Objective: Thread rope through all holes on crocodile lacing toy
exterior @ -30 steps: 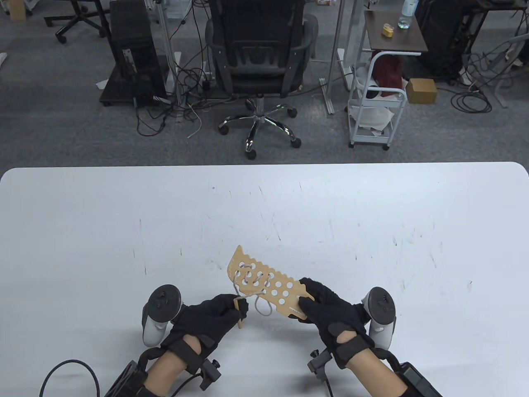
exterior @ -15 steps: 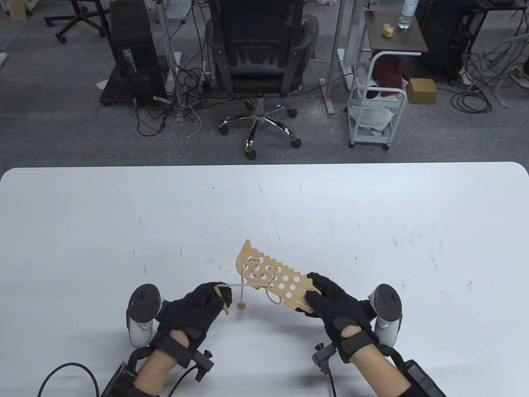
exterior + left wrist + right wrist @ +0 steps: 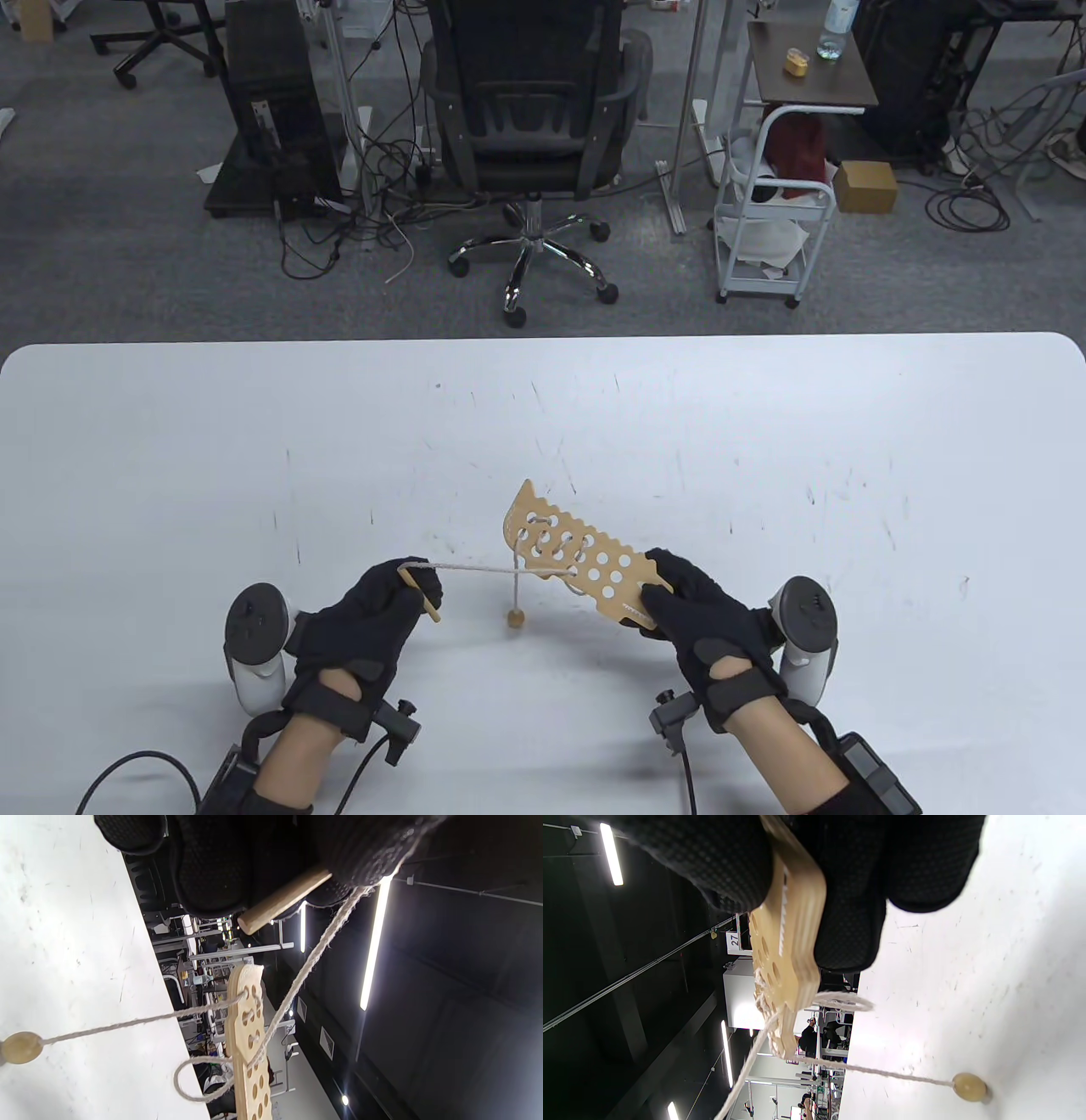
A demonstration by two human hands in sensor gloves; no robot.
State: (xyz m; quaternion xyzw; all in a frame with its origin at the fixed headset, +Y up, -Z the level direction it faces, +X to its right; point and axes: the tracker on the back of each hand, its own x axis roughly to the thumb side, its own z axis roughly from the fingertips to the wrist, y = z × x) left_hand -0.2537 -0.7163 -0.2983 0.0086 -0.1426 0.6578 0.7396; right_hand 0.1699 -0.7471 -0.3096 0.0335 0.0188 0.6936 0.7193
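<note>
Scuffed white table (image 3: 254, 441) up front, office chair (image 3: 530, 110) and a tangle of cables on the grey carpet behind it. Right hand (image 3: 708, 615) clamped on 1 end of the wooden crocodile board (image 3: 585, 564), thumb on top and fingers underneath, holding it tilted up off the table. Rope (image 3: 475, 569) laced through a few holes at the far end, then pulled out sideways to the left hand (image 3: 365, 620). Left hand curled tight round the wooden needle stick (image 3: 419, 592) at the rope's end. Small slack loop hanging under the board. Other rope end dropping down to a little wooden bead (image 3: 514, 620), touching the table or close to it, between both hands.
</note>
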